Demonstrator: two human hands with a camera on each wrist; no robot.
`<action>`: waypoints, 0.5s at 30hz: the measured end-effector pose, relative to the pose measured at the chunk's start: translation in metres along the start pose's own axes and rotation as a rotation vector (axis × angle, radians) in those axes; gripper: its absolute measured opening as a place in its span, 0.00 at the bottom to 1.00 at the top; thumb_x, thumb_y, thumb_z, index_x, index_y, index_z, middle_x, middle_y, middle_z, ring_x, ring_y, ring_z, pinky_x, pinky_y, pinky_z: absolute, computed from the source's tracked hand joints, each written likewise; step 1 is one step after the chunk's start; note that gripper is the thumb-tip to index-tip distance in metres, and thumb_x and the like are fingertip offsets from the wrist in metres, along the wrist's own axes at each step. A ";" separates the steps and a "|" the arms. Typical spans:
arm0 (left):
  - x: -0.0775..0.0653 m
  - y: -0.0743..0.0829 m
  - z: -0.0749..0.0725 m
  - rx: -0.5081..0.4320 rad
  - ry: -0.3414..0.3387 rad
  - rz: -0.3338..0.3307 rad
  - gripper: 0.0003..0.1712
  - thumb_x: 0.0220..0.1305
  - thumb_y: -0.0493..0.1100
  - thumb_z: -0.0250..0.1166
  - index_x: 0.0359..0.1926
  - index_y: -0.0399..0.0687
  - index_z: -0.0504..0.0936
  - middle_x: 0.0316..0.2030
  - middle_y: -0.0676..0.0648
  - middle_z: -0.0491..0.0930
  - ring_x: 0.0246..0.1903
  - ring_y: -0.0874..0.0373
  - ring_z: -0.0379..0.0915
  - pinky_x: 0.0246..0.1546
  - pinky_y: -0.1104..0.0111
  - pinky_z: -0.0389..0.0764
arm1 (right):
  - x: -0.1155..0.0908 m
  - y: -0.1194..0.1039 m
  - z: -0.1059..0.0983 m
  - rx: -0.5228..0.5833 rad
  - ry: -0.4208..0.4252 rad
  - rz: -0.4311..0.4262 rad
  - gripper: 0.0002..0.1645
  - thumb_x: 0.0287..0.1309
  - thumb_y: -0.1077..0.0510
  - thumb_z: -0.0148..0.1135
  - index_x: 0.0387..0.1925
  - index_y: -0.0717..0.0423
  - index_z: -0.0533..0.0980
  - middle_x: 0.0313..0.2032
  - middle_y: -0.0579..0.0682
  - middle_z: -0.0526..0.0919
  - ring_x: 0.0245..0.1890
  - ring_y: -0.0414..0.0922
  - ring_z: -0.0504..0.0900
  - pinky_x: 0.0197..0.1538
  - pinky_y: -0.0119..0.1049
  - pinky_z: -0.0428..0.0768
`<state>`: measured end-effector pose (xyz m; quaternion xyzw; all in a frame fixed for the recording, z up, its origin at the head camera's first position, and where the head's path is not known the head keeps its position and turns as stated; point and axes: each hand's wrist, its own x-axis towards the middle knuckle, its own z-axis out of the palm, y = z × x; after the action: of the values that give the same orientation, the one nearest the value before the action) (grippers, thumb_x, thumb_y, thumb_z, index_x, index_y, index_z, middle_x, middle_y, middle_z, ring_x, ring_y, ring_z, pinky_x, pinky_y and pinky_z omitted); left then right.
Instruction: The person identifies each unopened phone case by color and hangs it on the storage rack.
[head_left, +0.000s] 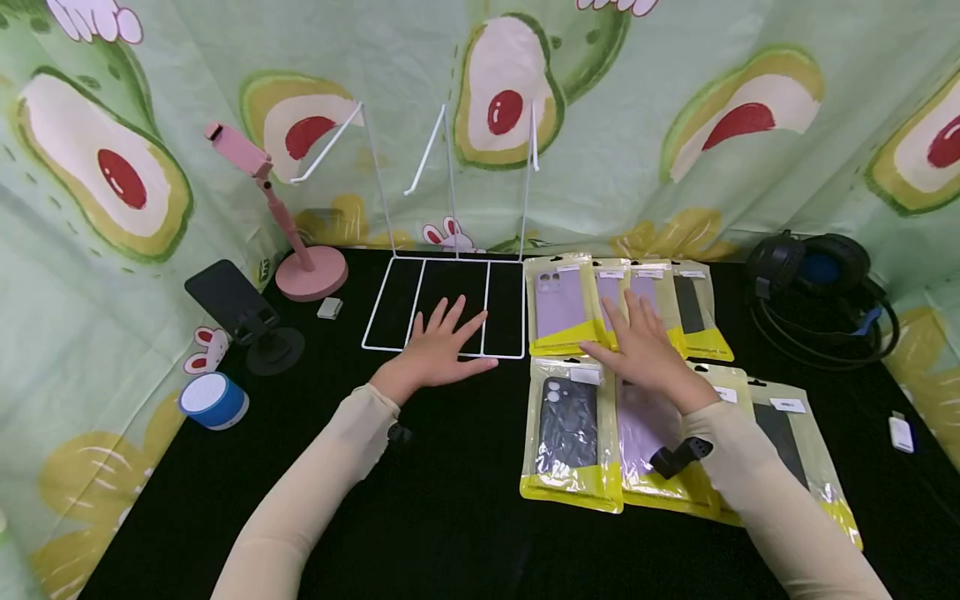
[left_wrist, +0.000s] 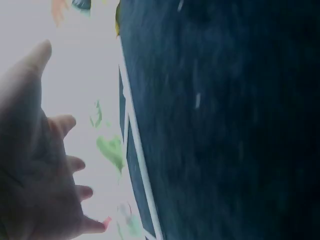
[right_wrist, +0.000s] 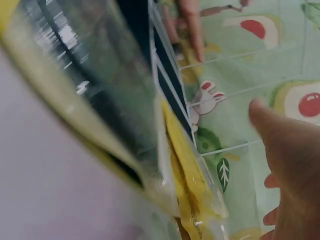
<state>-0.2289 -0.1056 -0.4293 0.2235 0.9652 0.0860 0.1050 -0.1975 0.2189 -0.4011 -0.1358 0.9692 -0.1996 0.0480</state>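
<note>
My left hand has its fingers spread, just over the front edge of a white wire rack whose hooks stick out at the top. In the left wrist view the same hand holds nothing. My right hand, fingers also apart, is above several clear-fronted packets with yellow bottoms. A packet with a purple phone case lies in the back row, and one with a dark phone case in the front row. Whether the right hand touches the packets I cannot tell; it grips none of them.
On the left are a pink phone stand, a black phone holder, a blue cylinder with a white top and a small grey-white block. Black headphones and a white USB stick lie right. An avocado-print curtain hangs behind.
</note>
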 end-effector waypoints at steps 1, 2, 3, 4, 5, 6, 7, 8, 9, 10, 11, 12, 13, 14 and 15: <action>-0.001 -0.005 -0.002 -0.027 -0.020 -0.006 0.50 0.56 0.80 0.43 0.74 0.69 0.42 0.75 0.45 0.31 0.72 0.41 0.24 0.64 0.38 0.37 | 0.002 0.001 -0.001 0.061 0.010 -0.003 0.53 0.61 0.32 0.50 0.74 0.58 0.43 0.71 0.69 0.33 0.69 0.70 0.34 0.62 0.71 0.41; -0.003 -0.011 -0.004 -0.051 -0.033 -0.015 0.50 0.57 0.78 0.44 0.75 0.67 0.42 0.74 0.45 0.31 0.72 0.41 0.24 0.65 0.38 0.37 | 0.005 0.001 -0.002 0.123 0.021 -0.004 0.52 0.62 0.36 0.53 0.73 0.61 0.43 0.71 0.71 0.36 0.69 0.70 0.36 0.63 0.70 0.43; -0.004 -0.017 -0.005 -0.080 -0.045 -0.032 0.49 0.58 0.77 0.46 0.75 0.67 0.41 0.74 0.44 0.31 0.72 0.40 0.24 0.65 0.38 0.37 | 0.008 0.002 -0.003 0.180 0.032 0.000 0.51 0.63 0.39 0.54 0.73 0.63 0.44 0.70 0.72 0.39 0.69 0.70 0.39 0.63 0.68 0.46; -0.005 -0.023 -0.008 -0.108 -0.055 -0.056 0.49 0.59 0.75 0.47 0.75 0.65 0.41 0.74 0.43 0.31 0.71 0.40 0.24 0.65 0.39 0.37 | 0.011 0.004 -0.004 0.230 0.045 0.008 0.50 0.63 0.42 0.55 0.72 0.64 0.44 0.69 0.73 0.41 0.68 0.70 0.43 0.63 0.67 0.49; -0.007 -0.031 -0.010 -0.138 -0.056 -0.084 0.49 0.61 0.73 0.49 0.75 0.64 0.41 0.74 0.41 0.31 0.71 0.39 0.24 0.65 0.39 0.37 | 0.015 0.005 -0.005 0.281 0.060 0.018 0.48 0.64 0.45 0.55 0.71 0.66 0.45 0.69 0.73 0.44 0.68 0.70 0.47 0.63 0.66 0.52; -0.008 -0.039 -0.011 -0.169 -0.050 -0.118 0.49 0.61 0.71 0.50 0.75 0.62 0.42 0.74 0.40 0.31 0.71 0.38 0.24 0.65 0.39 0.37 | 0.019 0.007 -0.006 0.340 0.069 0.038 0.47 0.64 0.47 0.56 0.71 0.67 0.45 0.68 0.73 0.46 0.67 0.69 0.49 0.63 0.65 0.55; -0.009 -0.048 -0.013 -0.203 -0.042 -0.153 0.49 0.62 0.70 0.51 0.75 0.60 0.42 0.74 0.39 0.31 0.71 0.37 0.25 0.65 0.39 0.38 | 0.023 0.008 -0.006 0.397 0.075 0.064 0.46 0.65 0.49 0.55 0.71 0.67 0.46 0.68 0.73 0.48 0.66 0.69 0.52 0.63 0.63 0.57; -0.010 -0.058 -0.013 -0.235 -0.033 -0.185 0.49 0.62 0.69 0.52 0.75 0.58 0.42 0.73 0.37 0.31 0.71 0.37 0.25 0.65 0.39 0.38 | 0.027 0.010 -0.007 0.448 0.079 0.091 0.44 0.65 0.50 0.55 0.71 0.67 0.46 0.68 0.73 0.50 0.66 0.68 0.54 0.63 0.62 0.59; -0.011 -0.068 -0.014 -0.271 -0.029 -0.217 0.50 0.62 0.68 0.53 0.75 0.55 0.42 0.73 0.36 0.31 0.71 0.36 0.25 0.65 0.39 0.39 | 0.030 0.012 -0.007 0.492 0.077 0.123 0.44 0.66 0.51 0.55 0.71 0.67 0.46 0.67 0.72 0.50 0.65 0.68 0.56 0.62 0.61 0.61; -0.011 -0.078 -0.014 -0.301 -0.027 -0.246 0.51 0.62 0.68 0.53 0.75 0.53 0.41 0.73 0.34 0.31 0.70 0.35 0.25 0.65 0.39 0.40 | 0.034 0.013 -0.007 0.533 0.073 0.151 0.43 0.66 0.51 0.54 0.71 0.66 0.46 0.67 0.72 0.51 0.65 0.68 0.57 0.62 0.60 0.62; -0.012 -0.087 -0.014 -0.332 -0.029 -0.268 0.52 0.61 0.68 0.54 0.75 0.51 0.41 0.72 0.33 0.30 0.70 0.34 0.25 0.65 0.39 0.41 | 0.038 0.014 -0.006 0.567 0.065 0.178 0.43 0.66 0.51 0.54 0.71 0.66 0.46 0.67 0.72 0.51 0.65 0.67 0.56 0.62 0.60 0.62; -0.013 -0.096 -0.012 -0.356 -0.035 -0.281 0.53 0.61 0.68 0.55 0.75 0.49 0.40 0.72 0.32 0.30 0.70 0.34 0.25 0.65 0.39 0.41 | 0.042 0.015 -0.006 0.594 0.055 0.202 0.43 0.66 0.51 0.54 0.71 0.65 0.46 0.67 0.72 0.51 0.66 0.67 0.56 0.63 0.59 0.62; -0.014 -0.104 -0.011 -0.372 -0.044 -0.288 0.55 0.60 0.68 0.56 0.75 0.48 0.40 0.72 0.31 0.30 0.70 0.33 0.25 0.65 0.39 0.41 | 0.045 0.015 -0.005 0.605 0.046 0.222 0.42 0.66 0.51 0.54 0.71 0.64 0.46 0.67 0.71 0.51 0.67 0.66 0.55 0.63 0.59 0.61; -0.014 -0.111 -0.010 -0.383 -0.056 -0.291 0.56 0.60 0.68 0.57 0.75 0.46 0.40 0.72 0.30 0.30 0.70 0.33 0.25 0.65 0.40 0.41 | 0.047 0.016 -0.005 0.610 0.036 0.238 0.42 0.66 0.50 0.53 0.71 0.63 0.46 0.67 0.71 0.51 0.67 0.65 0.55 0.64 0.58 0.60; -0.015 -0.115 -0.009 -0.389 -0.067 -0.293 0.57 0.59 0.67 0.58 0.75 0.45 0.40 0.71 0.30 0.30 0.70 0.33 0.25 0.65 0.40 0.41 | 0.050 0.016 -0.004 0.615 0.028 0.251 0.43 0.66 0.50 0.54 0.72 0.63 0.46 0.67 0.70 0.52 0.67 0.64 0.55 0.64 0.57 0.60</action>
<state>-0.2655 -0.2153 -0.4432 0.0594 0.9486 0.2463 0.1895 -0.2497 0.2204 -0.4059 0.0081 0.8733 -0.4773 0.0976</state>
